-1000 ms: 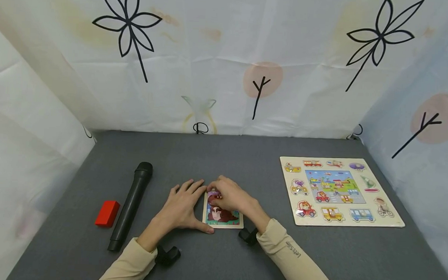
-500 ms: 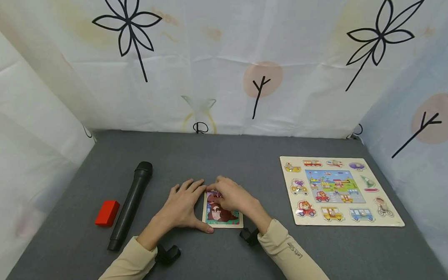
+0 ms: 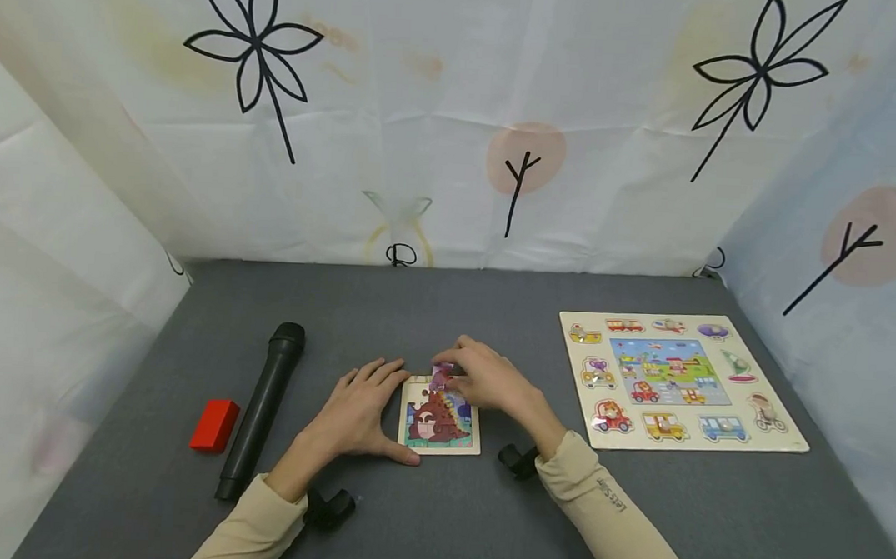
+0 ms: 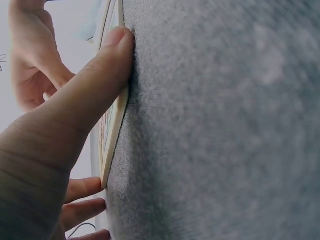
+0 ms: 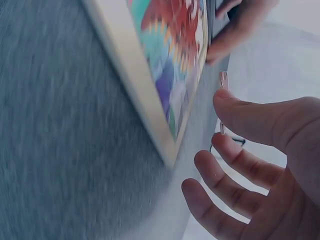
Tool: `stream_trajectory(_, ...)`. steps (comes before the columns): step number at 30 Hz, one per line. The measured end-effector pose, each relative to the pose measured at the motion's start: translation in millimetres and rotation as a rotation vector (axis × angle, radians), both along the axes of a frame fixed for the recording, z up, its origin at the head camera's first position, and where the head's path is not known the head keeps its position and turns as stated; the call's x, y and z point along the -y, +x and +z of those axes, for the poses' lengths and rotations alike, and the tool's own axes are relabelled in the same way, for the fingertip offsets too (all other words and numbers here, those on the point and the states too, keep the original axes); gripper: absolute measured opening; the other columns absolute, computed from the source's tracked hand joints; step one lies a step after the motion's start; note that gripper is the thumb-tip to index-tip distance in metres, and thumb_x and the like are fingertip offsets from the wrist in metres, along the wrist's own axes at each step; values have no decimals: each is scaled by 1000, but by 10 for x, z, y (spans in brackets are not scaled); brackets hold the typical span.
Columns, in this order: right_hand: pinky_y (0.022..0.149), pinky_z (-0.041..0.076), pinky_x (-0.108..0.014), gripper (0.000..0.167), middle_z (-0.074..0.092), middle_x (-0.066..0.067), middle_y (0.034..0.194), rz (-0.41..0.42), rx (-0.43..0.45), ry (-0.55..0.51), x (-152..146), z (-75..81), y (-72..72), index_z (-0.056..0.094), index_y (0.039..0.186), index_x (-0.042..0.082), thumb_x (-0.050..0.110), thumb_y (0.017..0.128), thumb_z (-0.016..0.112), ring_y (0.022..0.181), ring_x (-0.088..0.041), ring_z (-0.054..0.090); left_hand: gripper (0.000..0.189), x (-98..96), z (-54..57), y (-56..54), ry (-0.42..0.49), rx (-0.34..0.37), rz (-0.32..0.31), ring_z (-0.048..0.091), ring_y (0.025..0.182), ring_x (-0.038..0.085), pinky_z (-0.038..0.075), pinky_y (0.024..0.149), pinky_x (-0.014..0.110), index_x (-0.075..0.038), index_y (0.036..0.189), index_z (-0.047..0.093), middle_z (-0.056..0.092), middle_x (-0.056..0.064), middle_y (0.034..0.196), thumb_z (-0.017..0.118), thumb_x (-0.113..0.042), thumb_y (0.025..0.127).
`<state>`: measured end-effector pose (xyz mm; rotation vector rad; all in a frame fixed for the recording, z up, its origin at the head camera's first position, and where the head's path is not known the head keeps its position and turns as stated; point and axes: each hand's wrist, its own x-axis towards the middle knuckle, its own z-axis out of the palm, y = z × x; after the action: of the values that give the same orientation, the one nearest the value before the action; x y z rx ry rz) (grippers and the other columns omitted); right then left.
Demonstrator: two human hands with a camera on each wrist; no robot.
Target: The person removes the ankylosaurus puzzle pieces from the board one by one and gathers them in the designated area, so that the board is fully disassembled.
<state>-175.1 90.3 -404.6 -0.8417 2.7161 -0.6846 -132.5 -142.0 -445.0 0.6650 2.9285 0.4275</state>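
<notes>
A small jigsaw puzzle board (image 3: 441,429) with a reddish-brown dinosaur picture lies flat on the table. Its upper-left part shows bare pale wood. My left hand (image 3: 355,410) steadies it, fingers spread at the upper-left corner and thumb along the lower edge. In the left wrist view, the thumb (image 4: 97,75) rests against the board's pale side (image 4: 115,130). Between thumb and index finger, my right hand (image 3: 489,380) pinches a purple puzzle piece (image 3: 440,375) over the board's top edge. The right wrist view shows this piece (image 5: 223,79) nearly edge-on, apart from the board.
Left of the hands lie a black microphone (image 3: 262,413) and a red block (image 3: 215,426). A larger wooden vehicle puzzle (image 3: 681,444) lies at the right. Patterned white cloth (image 3: 441,87) stands behind the grey table (image 3: 446,313). Each wrist wears a black camera mount.
My right hand has lifted the purple piece off the board and moved up and right with it, baring wood at the upper left. The board and left hand have shifted slightly left.
</notes>
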Motion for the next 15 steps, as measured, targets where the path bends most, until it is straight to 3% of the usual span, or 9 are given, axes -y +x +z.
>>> stream_trajectory(7,63,36,-25,35,61,-12,105,-8,-50,-8,-226,8,-85,68,132,9,12,98,69,76,-14,45,120,29,28,0,-3,21,12,38,150,40,36,112,68,-11,150,50,44,12,160,88,-75,55)
stream_trajectory(15,66,37,-29,38,62,-12,108,-66,-26,11,-393,-13,-160,67,135,11,12,97,70,80,-16,49,122,31,59,4,-16,55,15,36,151,40,33,114,68,-11,152,47,43,13,161,90,-72,56)
